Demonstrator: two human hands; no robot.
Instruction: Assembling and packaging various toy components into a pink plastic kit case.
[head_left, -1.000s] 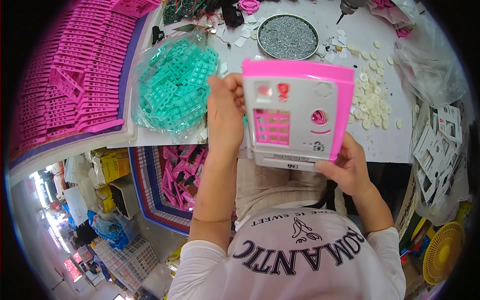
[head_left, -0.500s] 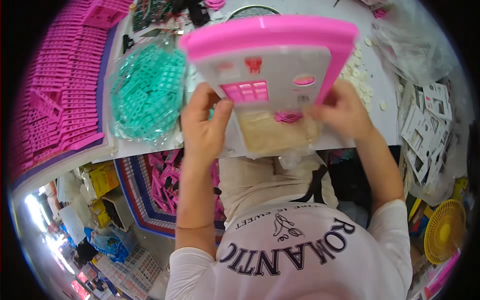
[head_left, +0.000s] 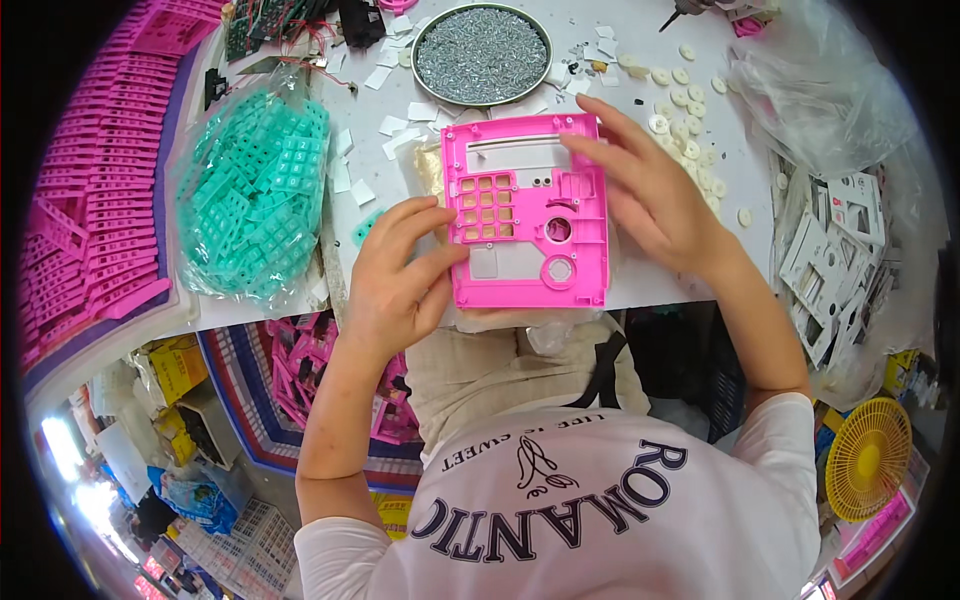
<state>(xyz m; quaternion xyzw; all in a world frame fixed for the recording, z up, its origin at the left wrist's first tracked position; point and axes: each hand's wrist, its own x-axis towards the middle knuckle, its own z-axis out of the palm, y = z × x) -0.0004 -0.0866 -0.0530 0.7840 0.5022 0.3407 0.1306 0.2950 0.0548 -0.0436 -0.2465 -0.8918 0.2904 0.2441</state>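
A pink plastic panel (head_left: 590, 225), perhaps a toy casing half, lies inner side up before me on a plastic-wrapped pad (head_left: 428, 172). It has a grid of square holes, round openings and a white sheet behind. My left hand (head_left: 395, 275) grips its left edge with bent fingers. At the upper right corner, my right hand (head_left: 650, 205) has its fingers stretched out, fingertips touching the rim. Just beyond stands a round tin (head_left: 415, 62) full of small silvery screws or pins. To the left sits a clear bag of teal keypads (head_left: 250, 200).
Stacked pink parts (head_left: 110, 160) fill a tray at far left. White discs (head_left: 690, 150) and small white squares (head_left: 362, 192) are scattered about the table. At right lie white cut-out cards (head_left: 835, 250) and clear plastic bags (head_left: 820, 95). Below are a basket of pink pieces (head_left: 300, 370) and a yellow fan (head_left: 868, 460).
The raised pink panel has come down onto the pad and turned over, its inner side now showing. My right hand has moved up to its far corner; my left stays at its left edge.
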